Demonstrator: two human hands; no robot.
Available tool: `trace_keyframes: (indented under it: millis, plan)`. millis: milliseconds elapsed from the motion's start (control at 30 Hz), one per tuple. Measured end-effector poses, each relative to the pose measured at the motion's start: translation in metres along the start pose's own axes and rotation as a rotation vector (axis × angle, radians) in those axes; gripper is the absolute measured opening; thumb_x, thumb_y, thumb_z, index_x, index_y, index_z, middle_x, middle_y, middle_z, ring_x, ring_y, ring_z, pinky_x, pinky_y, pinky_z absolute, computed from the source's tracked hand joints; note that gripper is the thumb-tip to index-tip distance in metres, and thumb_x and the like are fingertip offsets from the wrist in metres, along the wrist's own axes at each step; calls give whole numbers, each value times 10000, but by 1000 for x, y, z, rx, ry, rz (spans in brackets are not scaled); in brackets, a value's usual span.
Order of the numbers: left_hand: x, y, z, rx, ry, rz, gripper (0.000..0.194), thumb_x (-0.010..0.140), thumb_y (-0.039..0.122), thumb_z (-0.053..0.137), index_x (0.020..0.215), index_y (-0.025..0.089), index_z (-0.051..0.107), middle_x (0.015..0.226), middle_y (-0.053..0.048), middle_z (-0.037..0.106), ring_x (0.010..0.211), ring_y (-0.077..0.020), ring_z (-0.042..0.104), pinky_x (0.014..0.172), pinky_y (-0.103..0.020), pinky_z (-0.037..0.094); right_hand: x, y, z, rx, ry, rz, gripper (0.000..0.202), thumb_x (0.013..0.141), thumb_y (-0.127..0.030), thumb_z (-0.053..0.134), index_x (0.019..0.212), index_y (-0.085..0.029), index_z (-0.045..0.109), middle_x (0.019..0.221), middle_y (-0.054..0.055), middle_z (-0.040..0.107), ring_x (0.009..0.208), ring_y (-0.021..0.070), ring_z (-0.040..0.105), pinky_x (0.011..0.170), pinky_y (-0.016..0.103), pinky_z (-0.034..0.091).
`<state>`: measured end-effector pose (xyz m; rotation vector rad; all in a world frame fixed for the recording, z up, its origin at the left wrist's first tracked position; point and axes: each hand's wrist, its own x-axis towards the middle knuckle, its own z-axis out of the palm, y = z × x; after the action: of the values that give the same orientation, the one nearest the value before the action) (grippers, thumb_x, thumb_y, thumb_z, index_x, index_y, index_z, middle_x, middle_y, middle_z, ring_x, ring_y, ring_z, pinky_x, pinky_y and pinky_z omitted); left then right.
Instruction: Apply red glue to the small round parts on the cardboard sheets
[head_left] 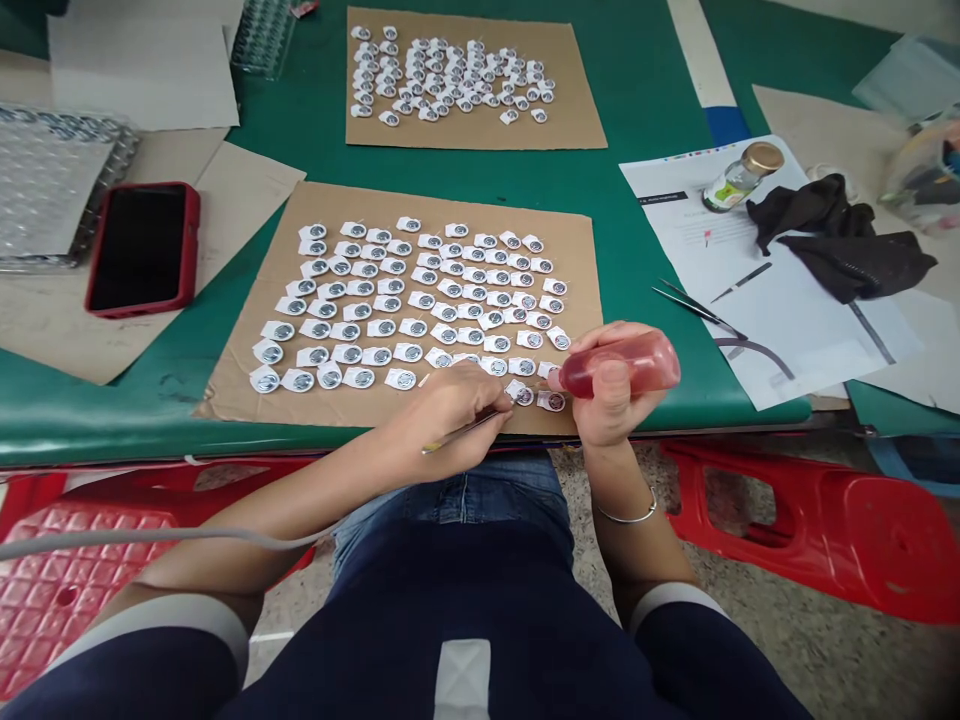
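My right hand (611, 395) is wrapped round a squeeze bottle (637, 362) of red liquid, its tip pointing left over the lower right of a cardboard sheet (255, 290). Held in my left hand (461, 415) is a thin pointed tool (457, 435), with the fingers pinched together at the sheet's front edge. Small round silvery pieces with white tabs (381, 328) lie in rough rows across the cardboard. One such piece (519, 392) sits right beside my left fingertips, and another (551, 401) is just below the bottle's tip.
A second cardboard sheet (472, 135) with similar pieces lies farther back. At left is a red-cased phone (142, 250). On the right, printed paper (675, 230) bears a small jar (741, 178), tweezers (701, 310) and black cloth (817, 220). Red stools (862, 530) flank me.
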<state>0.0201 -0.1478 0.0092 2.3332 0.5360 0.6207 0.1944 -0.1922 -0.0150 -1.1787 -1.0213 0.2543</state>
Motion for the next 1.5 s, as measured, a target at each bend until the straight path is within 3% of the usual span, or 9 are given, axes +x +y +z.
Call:
trace_keyframes:
  millis: [133, 300, 433, 1500]
  plan:
    - [-5, -2, 6, 10, -28, 108, 115, 767, 62, 482, 737, 169, 509, 664, -3, 571, 635, -127, 523, 689, -284, 437, -3, 1, 2, 53, -69, 33, 263, 723, -472, 607, 813, -235, 532, 704, -4, 547, 592, 141, 560, 547, 329, 486]
    - [-11, 1, 14, 220, 3, 230, 148, 753, 53, 457, 661, 168, 447, 623, -17, 498, 601, -142, 436, 637, -303, 407, -5, 1, -1, -13, -176, 107, 249, 746, -435, 606, 868, -233, 525, 746, -7, 569, 628, 134, 591, 582, 316, 522]
    - [-13, 3, 15, 347, -50, 322, 144, 761, 83, 460, 651, 172, 432, 638, -27, 493, 613, -152, 416, 664, -316, 408, -5, 1, -2, -65, -211, 104, 242, 757, -432, 596, 864, -226, 528, 746, -3, 573, 679, 145, 614, 596, 307, 531]
    - [-11, 8, 13, 370, -66, 338, 166, 754, 49, 414, 642, 166, 449, 630, -46, 482, 605, -172, 421, 641, -325, 393, -6, 6, 0, -97, -187, 99, 225, 767, -415, 593, 878, -230, 529, 749, 8, 568, 662, 160, 614, 544, 316, 530]
